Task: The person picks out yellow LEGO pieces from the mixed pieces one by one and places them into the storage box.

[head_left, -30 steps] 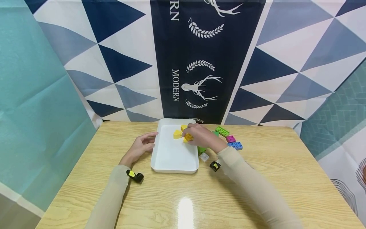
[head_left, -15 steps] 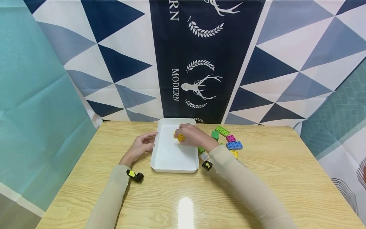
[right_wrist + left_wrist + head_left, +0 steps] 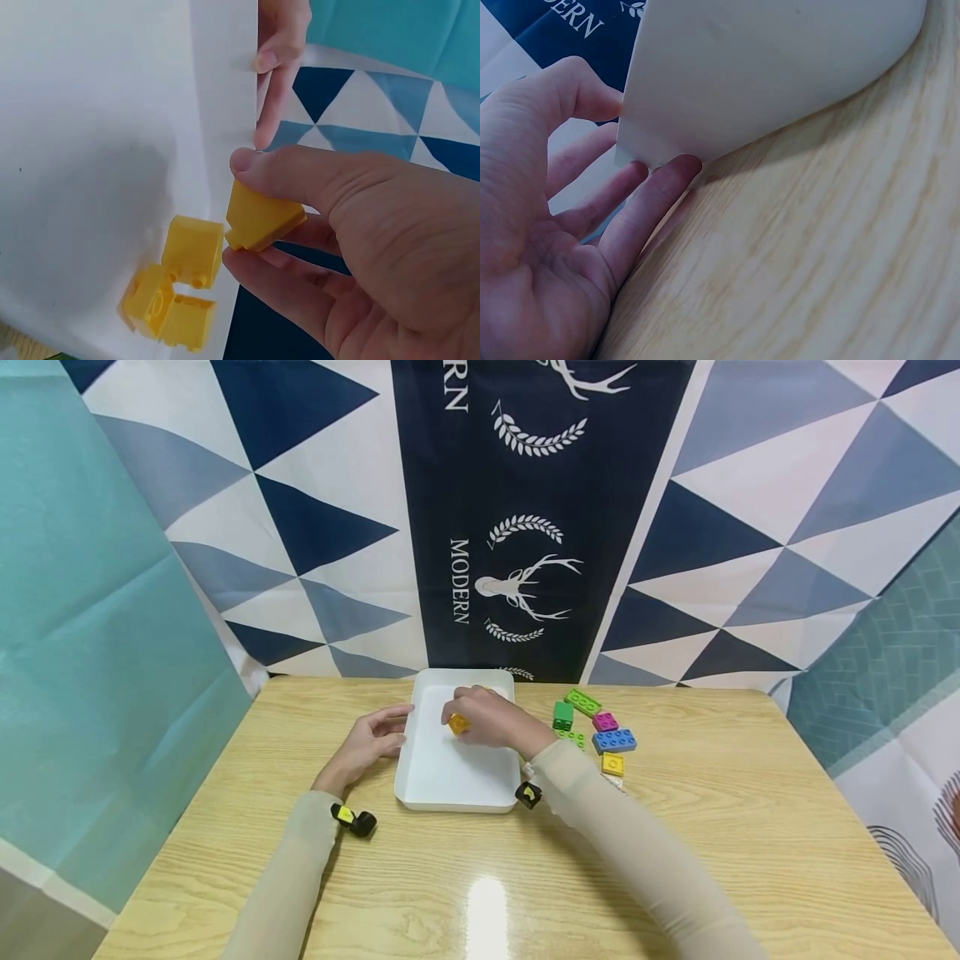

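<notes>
A shallow white tray (image 3: 450, 781) stands on the wooden table. Over its inside, my right hand (image 3: 491, 718) pinches a yellow slope-sided toy brick (image 3: 262, 216) between thumb and fingers. Below that brick, the right wrist view shows several more yellow bricks (image 3: 193, 251) lying close together in the tray, near one wall. From the head, the hand mostly covers them. My left hand (image 3: 372, 739) rests at the tray's left side, its fingertips (image 3: 681, 166) touching the outer wall, fingers loosely extended.
Right of the tray lie loose toy bricks: dark green (image 3: 563, 716), lime (image 3: 582, 702), magenta (image 3: 605, 722), blue (image 3: 614, 741) and flat yellow (image 3: 612, 765). My right sleeve (image 3: 622, 835) partly hides a pale brick (image 3: 613, 782). A patterned cloth (image 3: 337, 527) hangs behind the table.
The right hand has moved left across the tray with the yellow brick, and its arm has uncovered more bricks on the right. My left hand stays at the tray's side.
</notes>
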The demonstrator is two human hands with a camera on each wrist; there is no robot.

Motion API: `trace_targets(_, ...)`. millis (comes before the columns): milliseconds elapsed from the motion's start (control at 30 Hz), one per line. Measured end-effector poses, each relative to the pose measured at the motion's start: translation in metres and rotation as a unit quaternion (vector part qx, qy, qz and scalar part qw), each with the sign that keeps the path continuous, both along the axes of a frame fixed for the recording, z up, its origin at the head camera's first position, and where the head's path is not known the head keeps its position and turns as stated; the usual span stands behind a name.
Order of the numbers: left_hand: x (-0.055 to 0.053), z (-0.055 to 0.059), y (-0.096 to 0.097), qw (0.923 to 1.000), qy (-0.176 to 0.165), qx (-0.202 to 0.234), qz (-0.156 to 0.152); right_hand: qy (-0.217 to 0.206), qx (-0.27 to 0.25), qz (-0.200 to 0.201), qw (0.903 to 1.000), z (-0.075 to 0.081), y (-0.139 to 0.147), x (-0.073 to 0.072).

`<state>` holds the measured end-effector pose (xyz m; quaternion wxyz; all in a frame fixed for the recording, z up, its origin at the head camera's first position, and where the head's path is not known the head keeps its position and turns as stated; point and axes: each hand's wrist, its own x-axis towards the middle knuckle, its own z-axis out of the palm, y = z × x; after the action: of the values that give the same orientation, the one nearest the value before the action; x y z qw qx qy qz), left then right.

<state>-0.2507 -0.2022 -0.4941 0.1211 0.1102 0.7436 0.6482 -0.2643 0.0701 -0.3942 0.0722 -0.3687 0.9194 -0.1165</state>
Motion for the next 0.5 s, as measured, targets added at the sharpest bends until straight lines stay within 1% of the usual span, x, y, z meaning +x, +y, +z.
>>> trace_targets(67, 0.000, 0.000, 0.000, 1.0000, 0.000, 0.001, -0.001, -0.007, 0.003, 0.005, 1.0000, -0.002, -0.002, -0.004)
trace_targets(100, 0.000, 0.000, 0.000, 1.0000, 0.000, 0.000, -0.001, -0.004, -0.002, 0.016, 0.9999, -0.015, 0.000, -0.015)
trace_targets(167, 0.000, -0.001, -0.001, 1.0000, 0.001, 0.000, -0.002, -0.008, 0.004, 0.022, 0.9997, -0.025, -0.002, -0.027)
trace_targets(200, 0.000, -0.001, -0.001, 1.0000, 0.001, 0.001, -0.002, -0.008, 0.007, 0.027, 0.9996, -0.032, -0.002, -0.035)
trace_targets(300, 0.000, -0.001, -0.001, 1.0000, 0.001, 0.001, -0.002, -0.011, -0.005, 0.037, 0.9992, -0.062, -0.001, -0.065)
trace_targets(333, 0.000, -0.001, -0.001, 1.0000, 0.001, 0.001, -0.002, -0.018, 0.001, 0.030, 0.9994, -0.061, -0.003, -0.066)
trace_targets(433, 0.000, -0.001, -0.001, 1.0000, 0.000, 0.003, -0.001, -0.035, -0.011, 0.030, 0.9989, -0.075, -0.002, -0.081)
trace_targets(500, 0.000, -0.001, 0.000, 1.0000, 0.000, 0.003, -0.001, -0.050, -0.007, 0.027, 0.9984, -0.069, -0.004, -0.078)
